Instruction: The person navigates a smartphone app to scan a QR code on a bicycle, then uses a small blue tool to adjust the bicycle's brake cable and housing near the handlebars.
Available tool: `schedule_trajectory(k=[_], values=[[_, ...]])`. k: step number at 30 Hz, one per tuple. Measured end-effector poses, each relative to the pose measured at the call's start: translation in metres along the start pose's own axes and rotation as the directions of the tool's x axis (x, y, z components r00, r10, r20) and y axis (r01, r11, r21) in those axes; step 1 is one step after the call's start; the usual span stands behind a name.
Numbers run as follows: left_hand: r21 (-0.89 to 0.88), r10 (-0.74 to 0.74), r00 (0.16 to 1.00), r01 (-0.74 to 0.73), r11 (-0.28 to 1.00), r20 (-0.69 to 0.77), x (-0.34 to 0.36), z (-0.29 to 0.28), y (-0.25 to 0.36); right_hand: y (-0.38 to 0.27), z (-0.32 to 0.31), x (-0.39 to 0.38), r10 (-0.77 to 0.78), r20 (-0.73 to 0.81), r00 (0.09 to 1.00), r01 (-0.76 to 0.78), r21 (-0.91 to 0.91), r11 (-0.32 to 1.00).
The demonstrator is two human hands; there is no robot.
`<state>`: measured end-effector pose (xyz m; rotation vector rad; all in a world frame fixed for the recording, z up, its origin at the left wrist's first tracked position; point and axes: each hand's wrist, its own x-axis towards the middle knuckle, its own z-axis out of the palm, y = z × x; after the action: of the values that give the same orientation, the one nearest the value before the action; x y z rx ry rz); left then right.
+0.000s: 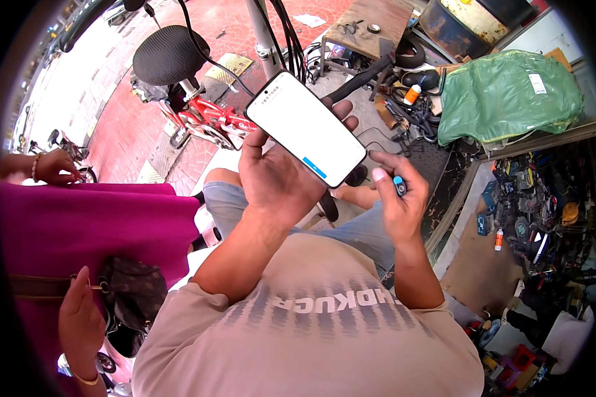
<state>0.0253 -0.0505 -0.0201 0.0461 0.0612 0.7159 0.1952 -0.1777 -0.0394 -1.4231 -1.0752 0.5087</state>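
A smartphone (306, 126) with a mostly white screen and a blue bar near its lower edge lies tilted in my left hand (275, 175), fingers curled round its sides. My right hand (400, 195) is closed on a small blue object (399, 186) with a dark end, just beside the phone's lower right corner; what the object is I cannot tell. Behind the phone is a pole (263, 40) with a black padded piece (171, 56) and cables. My jeans-covered legs are below both hands.
A person in a magenta skirt (93, 225) is at my left, hands visible, with a dark bag (129, 298). A red bicycle (202, 122) stands ahead. A wooden bench (361, 23), rusty drum (473, 26) and green-covered bundle (510, 99) are at right, above cluttered parts and tools (523, 225).
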Motion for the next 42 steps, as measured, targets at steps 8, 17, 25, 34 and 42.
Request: schedule_trajectory(k=[8,17,25,34,42], values=[[-0.013,0.049,0.995,-0.051,0.999,-0.086,0.000,0.001,0.003,0.018,0.016,0.007,0.385,0.189,0.903,-0.425,0.513,0.746],[0.013,0.038,0.999,-0.038,0.999,-0.024,-0.012,-0.001,0.019,0.016,0.030,0.015,0.432,0.184,0.883,-0.457,0.555,0.695],[0.014,0.037,0.999,-0.037,0.999,-0.020,-0.016,0.001,0.026,0.010,0.028,0.025,0.355,0.214,0.910,-0.415,0.472,0.778],[0.035,0.031,0.999,-0.032,0.999,0.020,-0.019,-0.006,0.028,-0.014,0.010,0.040,0.024,0.114,0.993,-0.024,0.002,1.000],[-0.030,0.043,0.999,-0.042,0.999,0.026,-0.020,-0.004,0.034,-0.051,0.012,0.067,-0.369,0.315,0.874,0.451,-0.246,0.858]])
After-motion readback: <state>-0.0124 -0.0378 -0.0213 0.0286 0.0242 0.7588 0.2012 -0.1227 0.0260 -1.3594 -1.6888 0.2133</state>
